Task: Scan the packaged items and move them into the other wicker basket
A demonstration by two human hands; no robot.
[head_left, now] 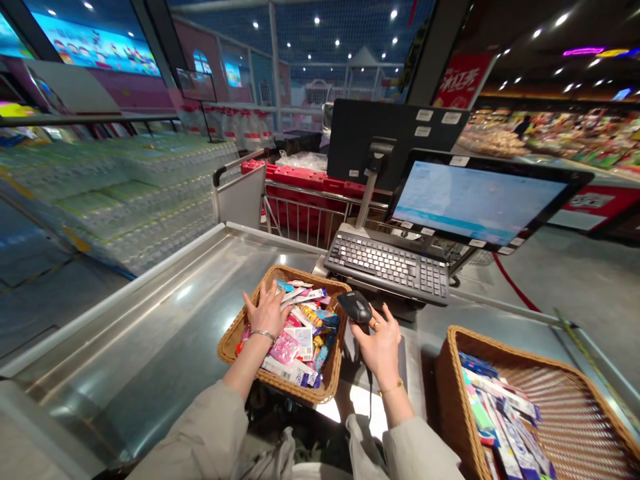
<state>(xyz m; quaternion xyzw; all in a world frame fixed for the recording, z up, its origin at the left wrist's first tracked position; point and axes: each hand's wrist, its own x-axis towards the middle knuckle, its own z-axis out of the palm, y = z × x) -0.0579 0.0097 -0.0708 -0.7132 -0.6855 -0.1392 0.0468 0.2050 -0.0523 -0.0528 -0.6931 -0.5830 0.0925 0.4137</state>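
My left hand [269,311] lies over the left side of a small wicker basket [231,337], its fingers spread on packaged snacks [285,348]. Bars, pouches and a white card with a barcode show among the packets. In my right hand [381,343] is a black handheld barcode scanner [356,307], gripped at its handle, its head over the basket's right rim. A cord hangs below the scanner. What lies under my left palm is hidden.
A keyboard [390,263] and a lit monitor [475,197] stand behind the scanner. To the right, a larger wicker basket [575,400] holds more packets. The metal counter [165,333] extends left; a shopping cart [300,213] and stacked bottles [125,180] are beyond it.
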